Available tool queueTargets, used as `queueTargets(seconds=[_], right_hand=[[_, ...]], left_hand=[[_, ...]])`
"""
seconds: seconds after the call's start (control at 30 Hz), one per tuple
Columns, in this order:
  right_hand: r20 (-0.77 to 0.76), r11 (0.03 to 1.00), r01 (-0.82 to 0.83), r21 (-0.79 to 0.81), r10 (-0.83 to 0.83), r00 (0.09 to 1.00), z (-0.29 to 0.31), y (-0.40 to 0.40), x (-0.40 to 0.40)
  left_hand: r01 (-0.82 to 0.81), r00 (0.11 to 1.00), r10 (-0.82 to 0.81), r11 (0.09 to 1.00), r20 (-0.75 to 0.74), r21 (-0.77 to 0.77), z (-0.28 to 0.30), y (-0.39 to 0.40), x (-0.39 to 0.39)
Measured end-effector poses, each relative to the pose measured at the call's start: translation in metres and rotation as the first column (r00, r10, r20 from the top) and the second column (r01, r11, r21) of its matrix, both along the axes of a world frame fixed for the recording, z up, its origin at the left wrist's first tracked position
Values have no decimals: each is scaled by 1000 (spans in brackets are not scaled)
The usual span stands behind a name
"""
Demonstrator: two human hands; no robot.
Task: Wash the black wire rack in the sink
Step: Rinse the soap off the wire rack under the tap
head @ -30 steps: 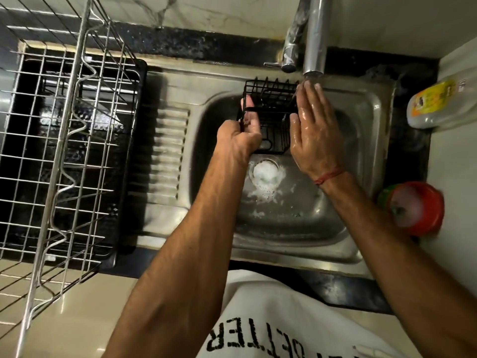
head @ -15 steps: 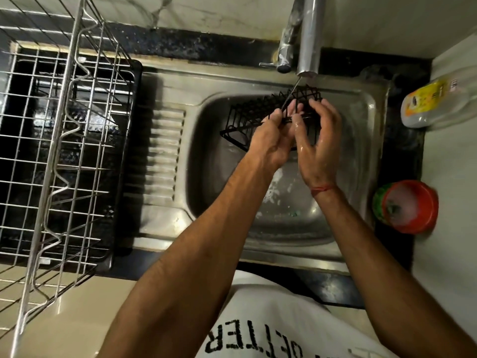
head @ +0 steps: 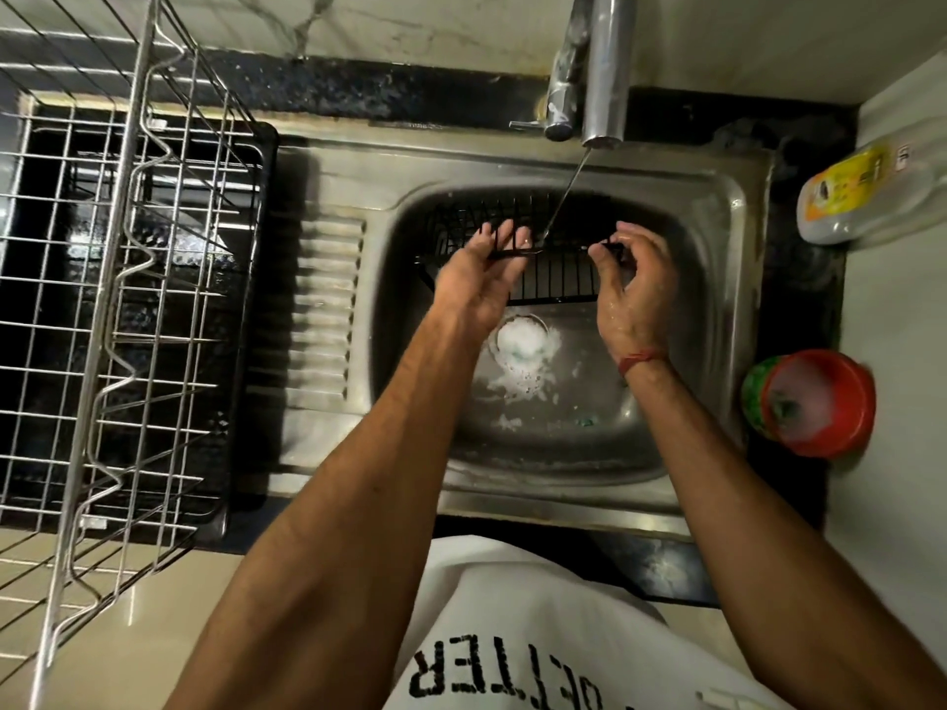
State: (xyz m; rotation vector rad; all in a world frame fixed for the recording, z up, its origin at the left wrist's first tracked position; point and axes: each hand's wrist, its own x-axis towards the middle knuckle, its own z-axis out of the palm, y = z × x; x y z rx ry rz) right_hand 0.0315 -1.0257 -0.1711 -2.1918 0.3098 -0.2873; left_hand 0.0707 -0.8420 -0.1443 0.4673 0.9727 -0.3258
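Observation:
The black wire rack [head: 556, 279] is held in the steel sink [head: 717, 207] under a thin stream of water [head: 566, 192] from the tap [head: 604, 69]. The stream lands on the rack's near top bar. My left hand [head: 479, 279] is at the rack's left end, fingers straight, with that bar lying across them. At the right end, my right hand [head: 635, 289] is wet and pinches the corner of the bar between thumb and curled fingers. The rack's far side is in shadow against the basin's back wall.
White foam [head: 522, 345] covers the drain below the rack. A steel dish rack [head: 128, 258] on a black tray stands left of the sink. At the right are a lying bottle [head: 871, 197] and a red bowl [head: 820, 402] of soapy water.
My hands have moved apart from the middle of the rack to its two ends. The rack has turned broadside under the stream. My left fingers have straightened.

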Motion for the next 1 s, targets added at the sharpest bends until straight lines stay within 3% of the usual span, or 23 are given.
queueTargets(seconds=[0.17, 0.23, 0.27, 0.33, 0.4, 0.43, 0.53, 0.6, 0.73, 0.87, 1.0], right_hand=[[-55, 999, -6, 31, 8, 998, -14, 5, -5], [-121, 986, -33, -161, 13, 993, -17, 10, -7], [-168, 936, -105, -336, 50, 985, -16, 20, -9], [-254, 705, -396, -588, 304, 918, -10, 46, -15], [-318, 503, -613, -609, 553, 770, -9, 61, -22], [-322, 486, -630, -606, 574, 753, -9, 59, -22], [-334, 655, -443, -612, 293, 896, -11, 47, -18], [-356, 679, -385, -625, 190, 915, -11, 51, -17], [-343, 637, -498, -588, 361, 867, -14, 35, -12], [-305, 798, -355, -487, 225, 925, -19, 14, -10], [-228, 884, -340, -320, 276, 934, -27, -1, -4]], left_hand=[[-91, 995, 94, 989, -25, 117, -17, 36, -4], [-106, 994, 109, 982, -10, 155, -18, 34, -5], [-112, 994, 113, 978, 0, 175, -19, 30, -5], [-123, 992, 122, 972, 17, 202, -21, 23, -7], [-123, 992, 121, 968, 20, 218, -23, 21, -13], [-120, 993, 118, 968, 21, 221, -23, 21, -16], [-98, 995, 92, 970, 39, 222, -20, 21, -22], [-93, 995, 82, 972, 58, 217, -15, 22, -23], [-52, 996, 37, 981, 85, 185, -4, 25, -27], [55, 983, -73, 993, 171, 109, 24, 13, -28], [85, 979, -70, 994, 192, -67, 40, 18, -30]])
